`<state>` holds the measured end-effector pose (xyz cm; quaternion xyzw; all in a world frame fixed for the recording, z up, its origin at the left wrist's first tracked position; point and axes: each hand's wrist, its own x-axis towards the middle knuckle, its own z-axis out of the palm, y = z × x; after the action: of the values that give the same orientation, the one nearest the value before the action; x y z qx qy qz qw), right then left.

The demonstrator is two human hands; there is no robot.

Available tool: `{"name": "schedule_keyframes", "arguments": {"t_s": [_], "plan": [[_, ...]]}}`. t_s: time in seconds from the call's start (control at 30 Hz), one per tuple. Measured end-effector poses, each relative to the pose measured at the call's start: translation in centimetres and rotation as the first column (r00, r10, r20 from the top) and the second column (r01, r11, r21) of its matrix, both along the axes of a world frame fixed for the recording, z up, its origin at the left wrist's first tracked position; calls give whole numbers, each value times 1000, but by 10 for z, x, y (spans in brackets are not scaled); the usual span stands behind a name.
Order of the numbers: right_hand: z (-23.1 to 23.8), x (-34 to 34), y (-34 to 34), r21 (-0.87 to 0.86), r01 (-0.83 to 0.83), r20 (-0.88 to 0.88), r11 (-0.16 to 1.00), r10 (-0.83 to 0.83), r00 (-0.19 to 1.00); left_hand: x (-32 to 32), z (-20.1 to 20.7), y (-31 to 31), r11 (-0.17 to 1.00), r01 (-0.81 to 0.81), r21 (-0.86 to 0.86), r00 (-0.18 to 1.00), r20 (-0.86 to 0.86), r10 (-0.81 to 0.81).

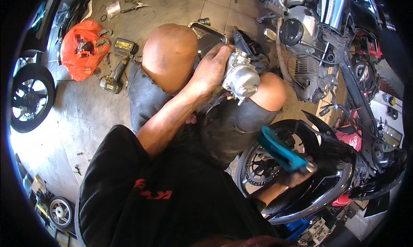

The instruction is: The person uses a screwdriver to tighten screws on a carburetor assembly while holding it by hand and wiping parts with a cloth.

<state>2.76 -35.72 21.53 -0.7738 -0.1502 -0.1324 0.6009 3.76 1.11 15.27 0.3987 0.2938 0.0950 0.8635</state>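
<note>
My left hand (211, 68) is closed round a silver carburetor (243, 80), raised in front of my knees. Its round metal bowl faces me, and my fingers wrap partly out of sight behind the body. Down to the right, beside the motorcycle wheel, my right hand (296, 177) grips a long teal thing (278, 149), smeared by motion, so its kind is unclear. A small metallic end (310, 166) shows by that hand's fingers. Beyond my knees, a dark metal-rimmed part (208, 37) rests on the floor, partly hidden by my left hand and knee.
An orange plastic bag (81, 60) with parts lies left, near a yellow-black cordless drill (115, 77) and pliers (134, 6). Right of me stand a motorcycle engine (303, 70), a front wheel (258, 163) and a black fender (320, 193). Another wheel (32, 98) stands far left.
</note>
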Motion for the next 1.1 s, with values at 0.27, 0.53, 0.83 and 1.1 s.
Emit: {"name": "schedule_keyframes", "arguments": {"t_s": [0.27,0.53,0.83,1.1], "plan": [[66,-4,-14,377,-226,88,898,208,974,3,1,0,1000,-22,20,1000,12,21],[21,-3,74,-804,348,479,482,178,860,3,-19,-2,890,164,426,986,-64,-151],[6,-14,104,-805,91,365,586,369,855,-9,-13,1,950,5,312,1000,-31,5],[-15,-6,120,-793,-34,295,609,431,853,-4,-12,3,944,103,313,995,-52,-91]]}}
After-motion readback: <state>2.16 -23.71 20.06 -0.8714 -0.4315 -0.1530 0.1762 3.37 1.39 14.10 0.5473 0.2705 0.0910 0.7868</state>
